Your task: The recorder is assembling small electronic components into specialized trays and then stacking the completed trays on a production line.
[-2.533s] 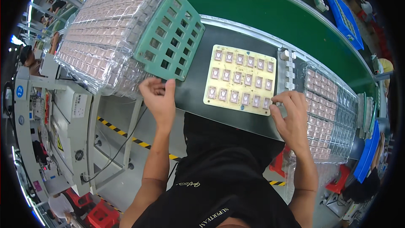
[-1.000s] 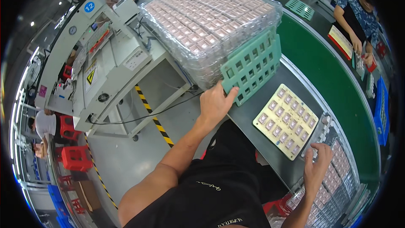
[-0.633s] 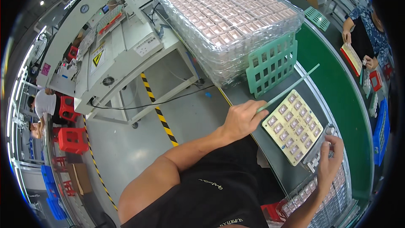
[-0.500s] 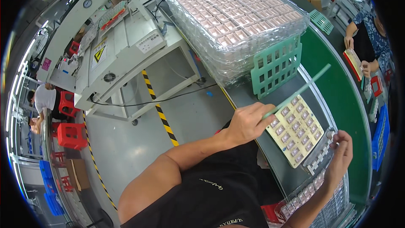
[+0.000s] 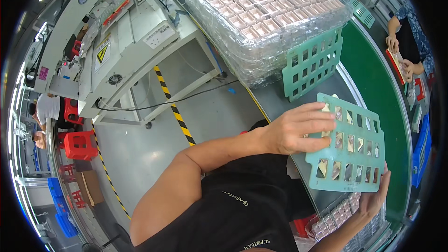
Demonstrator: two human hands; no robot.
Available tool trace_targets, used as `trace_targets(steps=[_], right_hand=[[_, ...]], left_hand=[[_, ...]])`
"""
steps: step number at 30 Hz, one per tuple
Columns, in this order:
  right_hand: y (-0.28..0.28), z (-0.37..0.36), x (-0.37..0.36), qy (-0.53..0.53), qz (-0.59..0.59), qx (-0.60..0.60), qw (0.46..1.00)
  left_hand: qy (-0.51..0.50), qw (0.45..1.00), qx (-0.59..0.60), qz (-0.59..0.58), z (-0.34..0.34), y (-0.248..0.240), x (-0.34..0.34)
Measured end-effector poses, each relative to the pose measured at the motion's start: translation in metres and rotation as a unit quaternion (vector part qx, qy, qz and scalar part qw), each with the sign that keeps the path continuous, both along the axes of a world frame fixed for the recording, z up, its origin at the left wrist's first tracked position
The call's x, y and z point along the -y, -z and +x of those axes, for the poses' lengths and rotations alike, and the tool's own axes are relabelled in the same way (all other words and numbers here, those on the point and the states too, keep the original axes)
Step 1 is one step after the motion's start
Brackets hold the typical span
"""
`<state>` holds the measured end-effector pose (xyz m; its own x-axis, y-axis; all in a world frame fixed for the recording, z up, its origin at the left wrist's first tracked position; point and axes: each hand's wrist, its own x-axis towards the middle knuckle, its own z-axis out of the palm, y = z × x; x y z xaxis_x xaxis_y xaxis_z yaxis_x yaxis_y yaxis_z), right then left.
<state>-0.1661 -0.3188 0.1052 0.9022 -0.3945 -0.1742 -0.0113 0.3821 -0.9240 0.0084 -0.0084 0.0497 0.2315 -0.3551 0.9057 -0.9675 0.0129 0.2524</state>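
Above the table (image 5: 270, 100): one green windowed plate (image 5: 347, 155), tilted. Left hand (image 5: 296, 130): grip closed on its left edge, fingers across its face. Right hand (image 5: 373, 199): at its lower right corner, mostly hidden; clasp cannot be told. Judged good handling: opposite edges carried evenly, fingertips clear of windows, no twist. On the table: wrapped tray stack (image 5: 261, 16); second green plate (image 5: 309, 63), upright.

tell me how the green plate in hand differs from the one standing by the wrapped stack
The left hand grips the held plate, with the right hand at its lower right edge; the standing plate rests on edge beside the wrapped stack. The held plate looks larger in view than the standing plate. Cream patches show through several held plate openings; the standing plate's look mostly dark. Both are flat, green and pierced by rectangular openings.
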Motion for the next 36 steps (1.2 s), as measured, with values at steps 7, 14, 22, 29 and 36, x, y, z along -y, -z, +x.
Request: trace_targets(steps=[7,14,22,29,36], right_hand=[[0.002,-0.008,-0.044,0.063,-0.053,-0.046,0.996],[0.027,-0.026,-0.077,0.072,0.054,-0.080,0.993],[0.050,-0.031,-0.080,0.100,-0.176,-0.159,0.966],[0.060,-0.028,-0.075,0.113,-0.299,-0.215,0.923],[0.047,-0.014,-0.078,0.095,-0.427,-0.252,0.863]], left_hand=[[-0.114,0.983,-0.115,0.087,0.003,0.010,-0.005],[0.191,0.731,-0.655,0.028,0.010,0.023,-0.008],[0.194,0.664,-0.716,0.093,0.028,0.008,0.009],[0.100,0.730,-0.644,0.207,0.039,0.021,0.019],[0.081,0.744,-0.626,0.218,0.049,0.026,0.025]])
